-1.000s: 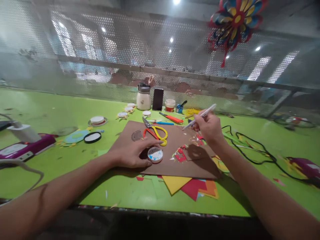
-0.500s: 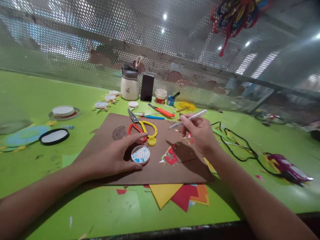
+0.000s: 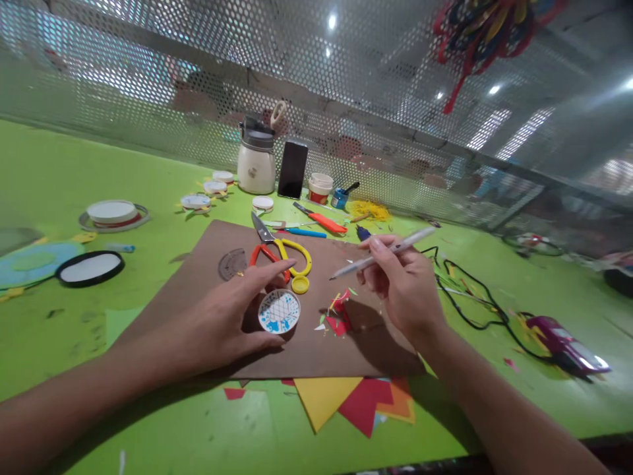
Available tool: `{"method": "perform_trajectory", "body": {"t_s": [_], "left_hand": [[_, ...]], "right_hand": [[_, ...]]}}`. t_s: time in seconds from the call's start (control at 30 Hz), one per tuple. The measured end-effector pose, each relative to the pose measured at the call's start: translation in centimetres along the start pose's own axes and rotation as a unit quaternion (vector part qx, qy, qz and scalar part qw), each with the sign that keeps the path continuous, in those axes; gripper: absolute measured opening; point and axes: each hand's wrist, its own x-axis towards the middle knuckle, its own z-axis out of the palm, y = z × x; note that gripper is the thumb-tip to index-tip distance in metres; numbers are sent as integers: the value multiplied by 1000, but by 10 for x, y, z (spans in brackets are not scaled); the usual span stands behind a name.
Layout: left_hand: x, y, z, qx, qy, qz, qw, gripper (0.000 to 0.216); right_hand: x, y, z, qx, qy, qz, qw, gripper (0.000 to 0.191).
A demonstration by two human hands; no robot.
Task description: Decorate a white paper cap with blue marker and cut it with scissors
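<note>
My left hand (image 3: 212,323) curves round a small white disc (image 3: 279,311) with dark grid lines and blue patches, thumb at its near edge and fingers at its far side. The disc tilts slightly towards me over a brown board (image 3: 301,356). In my right hand (image 3: 405,284) is a slim light-grey pen (image 3: 353,267), its tip pointing down-left above the board, apart from the disc. Scissors (image 3: 294,256) with red and yellow handles lie just beyond my left fingers, beside a yellow cap (image 3: 300,284). Red paper scraps (image 3: 337,324) lie between my hands.
Behind the board are an orange-handled cutter (image 3: 326,222), a blue pen (image 3: 306,232), a white jug (image 3: 256,165) and a phone (image 3: 293,170). A purple corded tool (image 3: 568,343) is at right. Round white pieces (image 3: 113,212) stand left; coloured paper (image 3: 326,399) sticks out in front.
The disc has tilted up a little towards me in my left hand. My right hand has lowered slightly and shifted right, bringing the pen tip lower. The view has shifted a little.
</note>
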Motion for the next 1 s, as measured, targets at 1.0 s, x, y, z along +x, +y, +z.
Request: {"method": "perform_trajectory", "body": {"t_s": [1.0], "left_hand": [[2, -9, 17, -9, -5, 14, 1000, 84]], "right_hand": [[-34, 2, 10, -179, -65, -33, 981, 9]]}}
